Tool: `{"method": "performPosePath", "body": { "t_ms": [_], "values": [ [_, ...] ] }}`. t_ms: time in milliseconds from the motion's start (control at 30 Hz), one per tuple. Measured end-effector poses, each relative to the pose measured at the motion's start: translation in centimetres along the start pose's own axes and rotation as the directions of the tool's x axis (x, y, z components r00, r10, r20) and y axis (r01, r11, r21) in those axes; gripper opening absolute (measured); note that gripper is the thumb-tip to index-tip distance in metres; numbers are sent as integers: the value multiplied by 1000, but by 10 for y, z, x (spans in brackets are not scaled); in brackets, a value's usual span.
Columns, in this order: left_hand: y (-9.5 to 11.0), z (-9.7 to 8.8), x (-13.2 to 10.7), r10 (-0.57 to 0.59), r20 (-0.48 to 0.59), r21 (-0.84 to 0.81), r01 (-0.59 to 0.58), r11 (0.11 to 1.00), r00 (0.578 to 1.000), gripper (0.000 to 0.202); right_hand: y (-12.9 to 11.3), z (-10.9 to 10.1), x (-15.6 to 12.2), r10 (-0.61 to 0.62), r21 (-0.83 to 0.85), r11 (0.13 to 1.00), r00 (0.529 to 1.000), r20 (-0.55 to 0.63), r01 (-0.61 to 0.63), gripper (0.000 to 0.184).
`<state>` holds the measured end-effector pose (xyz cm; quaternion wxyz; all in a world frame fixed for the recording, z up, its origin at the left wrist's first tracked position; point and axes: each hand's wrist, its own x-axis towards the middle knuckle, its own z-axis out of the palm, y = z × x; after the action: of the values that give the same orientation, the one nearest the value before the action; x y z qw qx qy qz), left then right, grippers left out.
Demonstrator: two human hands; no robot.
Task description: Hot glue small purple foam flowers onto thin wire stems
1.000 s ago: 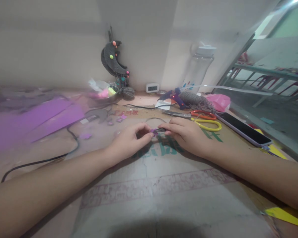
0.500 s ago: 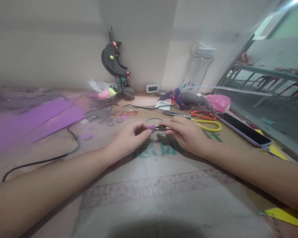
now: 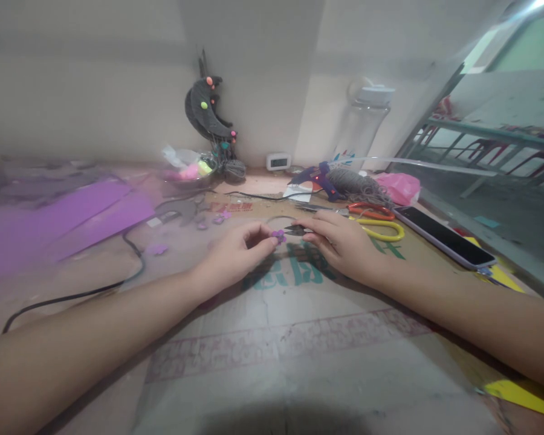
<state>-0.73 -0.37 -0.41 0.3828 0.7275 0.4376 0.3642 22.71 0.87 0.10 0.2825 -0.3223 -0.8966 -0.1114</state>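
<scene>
Thumb and fingertips of my left hand (image 3: 240,254) pinch a small purple flower (image 3: 279,236) above the cardboard sheet (image 3: 276,350). Just to its right, my right hand (image 3: 344,248) holds small thread snips (image 3: 295,230) with dark pointed blades, their tips close to the flower but apart from it. The handle end of the snips is hidden by my fingers. Several loose purple flowers (image 3: 158,249) lie left of my left hand. Behind my right hand rest scissors with red and yellow handles (image 3: 383,228), partly covered by it.
A purple sheet (image 3: 90,223) and a black cord (image 3: 72,296) lie on the left. At the back are a dark crescent with pins (image 3: 204,112), a small clock (image 3: 278,162), a glue gun (image 3: 320,177), grey yarn (image 3: 356,184) and a clear bottle (image 3: 365,130). A phone (image 3: 444,235) lies right.
The snips have drawn back slightly to the right, away from the flower, and their blades have parted a little. The flower now faces more toward me; my left hand is nearly still.
</scene>
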Motion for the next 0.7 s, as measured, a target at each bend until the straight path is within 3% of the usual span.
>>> {"method": "performPosePath", "body": {
  "t_ms": [700],
  "values": [
    [-5,-1,0,32,105,-80,-23,996,994,24,-3,-2,1,-25,90,996,998,50,21,33]
  ]
}}
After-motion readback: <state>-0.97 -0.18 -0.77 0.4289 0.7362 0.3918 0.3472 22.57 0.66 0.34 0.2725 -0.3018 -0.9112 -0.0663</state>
